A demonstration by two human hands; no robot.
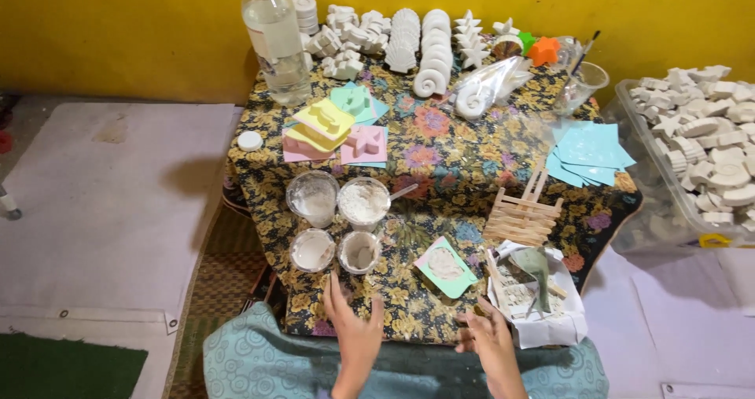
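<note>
Your left hand (354, 332), fingers released, may tip the small cup (359, 251) at 12 o'clock; right hand (489, 338) is loose, empty.

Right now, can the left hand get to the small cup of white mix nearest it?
Probably yes. The left hand rests open on the cloth just below the small cup, with nothing lying between them.

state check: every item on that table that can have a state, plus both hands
water bottle: upright, cap off, partly full
white cap: lying on the cloth, off the bottle
four cups: upright, open, white powder or paste inside
green mould: filled with white mix
left hand: empty, fingers spread
right hand: empty, loosely curled
</note>
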